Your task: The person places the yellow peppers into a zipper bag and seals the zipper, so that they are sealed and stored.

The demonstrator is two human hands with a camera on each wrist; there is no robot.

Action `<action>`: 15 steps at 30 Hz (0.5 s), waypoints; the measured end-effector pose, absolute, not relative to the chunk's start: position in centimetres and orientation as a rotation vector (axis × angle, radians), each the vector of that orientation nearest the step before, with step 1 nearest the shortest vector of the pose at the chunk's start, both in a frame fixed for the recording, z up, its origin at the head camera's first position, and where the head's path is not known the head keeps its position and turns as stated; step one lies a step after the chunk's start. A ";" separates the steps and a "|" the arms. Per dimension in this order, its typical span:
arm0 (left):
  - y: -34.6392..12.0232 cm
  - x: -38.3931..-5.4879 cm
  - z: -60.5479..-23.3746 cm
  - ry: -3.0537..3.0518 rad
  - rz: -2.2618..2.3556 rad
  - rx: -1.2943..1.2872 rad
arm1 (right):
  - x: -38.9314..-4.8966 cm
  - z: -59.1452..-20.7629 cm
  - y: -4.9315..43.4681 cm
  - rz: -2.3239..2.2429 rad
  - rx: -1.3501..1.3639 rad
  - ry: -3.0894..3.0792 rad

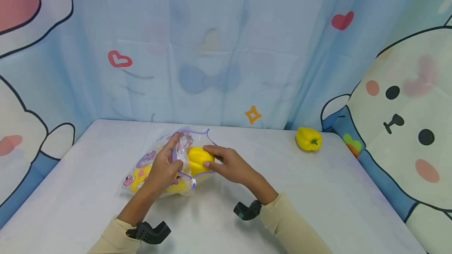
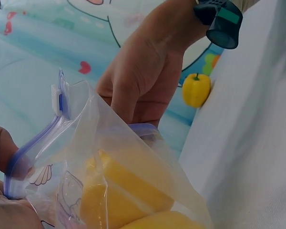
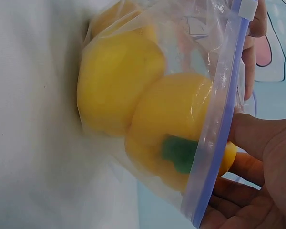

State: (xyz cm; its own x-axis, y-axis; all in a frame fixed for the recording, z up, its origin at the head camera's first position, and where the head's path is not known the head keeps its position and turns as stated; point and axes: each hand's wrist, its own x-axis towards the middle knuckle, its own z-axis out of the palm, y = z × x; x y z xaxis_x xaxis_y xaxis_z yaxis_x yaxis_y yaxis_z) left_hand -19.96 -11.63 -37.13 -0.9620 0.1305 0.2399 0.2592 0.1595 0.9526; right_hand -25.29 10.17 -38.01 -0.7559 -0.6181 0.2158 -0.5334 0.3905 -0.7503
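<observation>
A clear zip bag (image 1: 145,162) with a purple zip edge and printed cartoon figures lies on the table, its mouth spread toward the right. My left hand (image 1: 164,169) grips the bag by its mouth edge. With thumb and fingers, my right hand (image 1: 229,164) holds a yellow bell pepper (image 1: 198,159) in the bag's mouth. The right wrist view shows this pepper's green stem (image 3: 179,153) through the plastic, with the fingers around its far end. Deeper in the bag, more yellow peppers (image 3: 117,83) press against it. Their lower parts are partly hidden by prints and folds.
Another yellow bell pepper (image 1: 308,139) rests near the back right corner of the white table (image 1: 318,199). A light blue curtain (image 1: 226,50) with cartoon animals hangs right behind the table. A white slider (image 3: 248,8) sits at one end of the zip.
</observation>
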 end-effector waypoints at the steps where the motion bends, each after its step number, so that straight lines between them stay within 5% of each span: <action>1: -11.6 -20.0 -37.1 -2.310 -1.922 -0.399 | -25.3 -38.0 10.1 -1.306 -1.057 2.539; 15: -11.6 -19.9 -37.2 -2.355 -1.920 -0.372 | -25.5 -38.3 9.3 -1.279 -0.976 2.617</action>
